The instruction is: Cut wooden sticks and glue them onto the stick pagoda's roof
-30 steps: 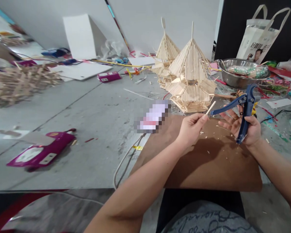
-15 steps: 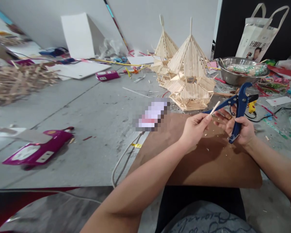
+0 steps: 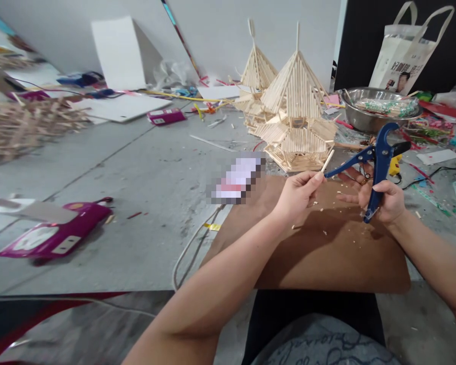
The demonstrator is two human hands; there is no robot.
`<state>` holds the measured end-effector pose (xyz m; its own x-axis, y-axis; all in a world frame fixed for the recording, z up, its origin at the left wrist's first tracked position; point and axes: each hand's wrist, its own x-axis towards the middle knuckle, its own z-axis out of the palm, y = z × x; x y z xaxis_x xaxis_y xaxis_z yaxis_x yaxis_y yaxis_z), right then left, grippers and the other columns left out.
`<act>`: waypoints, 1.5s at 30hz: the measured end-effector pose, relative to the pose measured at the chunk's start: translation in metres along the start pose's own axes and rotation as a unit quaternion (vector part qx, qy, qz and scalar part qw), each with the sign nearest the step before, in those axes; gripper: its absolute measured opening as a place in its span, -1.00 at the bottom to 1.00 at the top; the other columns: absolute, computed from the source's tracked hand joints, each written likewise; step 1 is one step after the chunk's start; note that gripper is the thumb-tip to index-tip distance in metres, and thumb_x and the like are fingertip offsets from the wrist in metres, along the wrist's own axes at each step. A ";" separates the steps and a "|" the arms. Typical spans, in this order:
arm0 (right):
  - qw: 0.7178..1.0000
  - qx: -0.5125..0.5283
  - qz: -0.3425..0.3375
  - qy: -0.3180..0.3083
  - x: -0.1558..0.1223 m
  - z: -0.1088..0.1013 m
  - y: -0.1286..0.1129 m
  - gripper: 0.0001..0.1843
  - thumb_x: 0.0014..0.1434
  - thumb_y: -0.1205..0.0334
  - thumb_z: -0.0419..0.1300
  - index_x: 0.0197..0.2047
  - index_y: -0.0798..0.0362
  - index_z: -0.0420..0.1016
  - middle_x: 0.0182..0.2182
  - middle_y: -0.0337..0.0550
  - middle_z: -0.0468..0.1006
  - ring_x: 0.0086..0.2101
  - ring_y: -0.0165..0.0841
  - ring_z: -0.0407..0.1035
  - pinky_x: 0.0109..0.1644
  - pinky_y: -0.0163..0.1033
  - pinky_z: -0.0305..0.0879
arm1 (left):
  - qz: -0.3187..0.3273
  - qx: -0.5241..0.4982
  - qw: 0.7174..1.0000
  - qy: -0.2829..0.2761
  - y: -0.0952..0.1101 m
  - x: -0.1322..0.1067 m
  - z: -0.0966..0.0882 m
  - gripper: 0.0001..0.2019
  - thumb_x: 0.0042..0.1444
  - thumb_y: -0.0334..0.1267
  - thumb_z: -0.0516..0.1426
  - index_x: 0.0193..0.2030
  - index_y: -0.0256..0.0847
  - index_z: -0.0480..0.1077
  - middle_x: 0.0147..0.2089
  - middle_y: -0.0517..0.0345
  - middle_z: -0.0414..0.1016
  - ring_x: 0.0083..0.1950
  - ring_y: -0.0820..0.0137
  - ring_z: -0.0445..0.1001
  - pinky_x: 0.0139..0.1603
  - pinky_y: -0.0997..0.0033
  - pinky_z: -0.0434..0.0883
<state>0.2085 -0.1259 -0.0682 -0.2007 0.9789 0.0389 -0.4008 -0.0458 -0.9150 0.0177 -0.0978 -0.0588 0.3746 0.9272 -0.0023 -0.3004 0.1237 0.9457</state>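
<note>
My left hand (image 3: 298,195) pinches a short pale wooden stick (image 3: 327,161) between thumb and fingertips, its tip pointing up and right. My right hand (image 3: 383,200) grips one handle of a blue cutter (image 3: 376,165); the other handle reaches left towards the stick's end. Both hands hover over a brown board (image 3: 319,253) strewn with small wood chips. Just behind them stands a stick-built pagoda model (image 3: 296,116), with a second one (image 3: 255,76) behind it.
A steel bowl (image 3: 372,121) with green-wrapped items sits at the right back. Magenta boxes (image 3: 57,233) lie at the left, a stick structure (image 3: 26,126) farther left. A cable (image 3: 190,248) runs by the board. A tote bag (image 3: 406,50) and coloured clutter stand at the right.
Both hands have risen slightly towards the pagoda. The stick's tip has stayed at the cutter's long handle, and the hands' grips have not changed.
</note>
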 end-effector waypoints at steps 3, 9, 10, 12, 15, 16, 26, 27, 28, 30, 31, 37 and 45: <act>1.000 0.002 -0.009 -0.019 -0.001 -0.001 -0.002 -0.61 -0.25 0.24 -0.01 -0.29 -0.11 0.45 -0.22 -0.14 0.54 -0.04 -0.16 0.33 -0.14 0.12 0.33 | -0.039 -0.014 0.999 -0.028 0.001 -0.001 0.001 -0.69 -0.16 -0.05 0.23 -0.50 -0.30 0.33 -0.72 0.40 0.08 -0.75 0.72 -0.09 -0.73 0.61 -0.20; 0.998 -0.032 -0.053 -0.025 -0.006 0.001 -0.011 -0.59 -0.26 0.25 0.00 -0.27 -0.17 0.41 -0.19 -0.19 0.53 -0.03 -0.20 0.31 -0.11 0.05 0.30 | -0.087 -0.019 0.995 -0.056 0.000 -0.005 0.007 -0.69 -0.17 -0.07 0.24 -0.52 -0.31 0.32 -0.72 0.38 0.09 -0.76 0.73 -0.08 -0.73 0.61 -0.23; 0.997 -0.049 -0.059 -0.020 -0.007 0.002 -0.012 -0.59 -0.26 0.23 0.00 -0.26 -0.18 0.41 -0.19 -0.18 0.52 -0.03 -0.20 0.31 -0.11 0.05 0.30 | -0.093 -0.020 0.994 -0.062 0.000 -0.006 0.008 -0.69 -0.18 -0.07 0.25 -0.52 -0.31 0.32 -0.73 0.38 0.09 -0.75 0.72 -0.08 -0.73 0.60 -0.23; 0.993 -0.092 -0.069 -0.002 -0.009 0.002 -0.014 -0.58 -0.23 0.19 -0.02 -0.22 -0.16 0.40 -0.19 -0.16 0.52 -0.04 -0.17 0.31 -0.12 0.06 0.29 | -0.107 -0.027 0.990 -0.083 -0.001 -0.008 0.011 -0.68 -0.19 -0.06 0.25 -0.53 -0.30 0.33 -0.73 0.39 0.07 -0.75 0.72 -0.09 -0.73 0.60 -0.25; 0.980 -0.178 -0.078 0.041 -0.012 0.001 -0.017 -0.58 -0.16 0.10 -0.04 -0.18 -0.14 0.39 -0.23 -0.12 0.51 -0.06 -0.12 0.32 -0.13 0.10 0.28 | -0.119 -0.029 0.987 -0.107 -0.001 -0.010 0.013 -0.67 -0.20 -0.04 0.25 -0.52 -0.30 0.34 -0.73 0.39 0.05 -0.74 0.72 -0.11 -0.72 0.59 -0.25; 0.973 -0.208 -0.088 0.056 -0.013 0.001 -0.018 -0.59 -0.14 0.08 -0.04 -0.18 -0.14 0.39 -0.23 -0.12 0.51 -0.07 -0.12 0.33 -0.13 0.10 0.28 | -0.113 -0.026 0.988 -0.103 0.000 -0.009 0.012 -0.67 -0.20 -0.03 0.25 -0.51 -0.30 0.34 -0.73 0.40 0.04 -0.74 0.72 -0.11 -0.72 0.59 -0.25; 0.680 -0.686 -0.225 0.127 -0.002 -0.023 -0.019 -0.44 -0.10 0.32 0.11 0.04 0.02 0.22 -0.05 0.03 0.36 -0.02 -0.07 0.24 0.06 0.09 0.14 | 0.142 0.116 0.982 0.046 0.002 0.005 -0.010 -0.71 -0.06 -0.03 0.16 -0.48 -0.26 0.37 -0.69 0.35 0.11 -0.67 0.65 0.02 -0.67 0.56 -0.03; 0.671 -0.699 -0.225 0.108 -0.001 -0.024 -0.017 -0.40 -0.11 0.34 0.10 0.07 0.03 0.19 -0.03 0.04 0.35 -0.01 -0.06 0.23 0.07 0.09 0.14 | 0.152 0.128 0.979 0.046 0.002 0.005 -0.010 -0.71 -0.05 -0.03 0.15 -0.49 -0.26 0.37 -0.69 0.34 0.12 -0.67 0.65 0.03 -0.66 0.56 -0.01; 0.668 -0.705 -0.219 0.091 0.000 -0.025 -0.014 -0.38 -0.12 0.34 0.10 0.08 0.05 0.17 -0.02 0.05 0.35 -0.01 -0.07 0.24 0.06 0.08 0.15 | 0.158 0.139 0.976 0.045 0.001 0.005 -0.010 -0.71 -0.05 -0.03 0.14 -0.50 -0.26 0.37 -0.68 0.34 0.12 -0.66 0.64 0.04 -0.66 0.56 0.00; 0.671 -0.710 -0.204 0.061 0.000 -0.026 -0.009 -0.36 -0.11 0.33 0.10 0.11 0.06 0.14 -0.04 0.05 0.36 -0.03 -0.08 0.27 0.04 0.05 0.18 | 0.164 0.158 0.973 0.041 -0.001 0.005 -0.010 -0.70 -0.03 -0.03 0.13 -0.50 -0.26 0.37 -0.68 0.33 0.12 -0.65 0.64 0.04 -0.65 0.56 0.02; 0.673 -0.711 -0.198 0.045 0.000 -0.025 -0.007 -0.35 -0.11 0.33 0.10 0.11 0.05 0.13 -0.04 0.04 0.37 -0.04 -0.08 0.27 0.03 0.04 0.18 | 0.164 0.166 0.972 0.039 -0.002 0.005 -0.009 -0.70 -0.03 -0.02 0.13 -0.50 -0.26 0.37 -0.68 0.33 0.11 -0.65 0.63 0.04 -0.64 0.55 0.02; 0.682 -0.709 -0.179 -0.013 0.000 -0.016 -0.004 -0.36 -0.12 0.37 0.08 0.10 -0.02 0.11 -0.07 -0.02 0.39 -0.06 -0.11 0.29 0.00 0.00 0.20 | 0.150 0.178 0.972 0.022 -0.004 0.003 -0.007 -0.70 -0.01 -0.03 0.11 -0.50 -0.25 0.37 -0.69 0.33 0.08 -0.64 0.61 0.03 -0.63 0.54 0.01; 0.687 -0.705 -0.168 -0.041 -0.001 -0.013 0.001 -0.35 -0.14 0.35 0.08 0.09 0.00 0.12 -0.06 0.00 0.37 -0.06 -0.11 0.27 0.00 0.00 0.19 | 0.127 0.197 0.972 0.014 0.000 -0.003 0.003 -0.70 -0.06 -0.05 0.14 -0.57 -0.28 0.37 -0.69 0.32 0.08 -0.61 0.61 0.01 -0.60 0.54 -0.01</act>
<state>0.2198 -0.1240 -0.0742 -0.3807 0.8702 0.3127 0.8177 0.4747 -0.3256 0.0190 -0.1019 -0.0583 0.3067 0.9202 0.2432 -0.0185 -0.2497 0.9682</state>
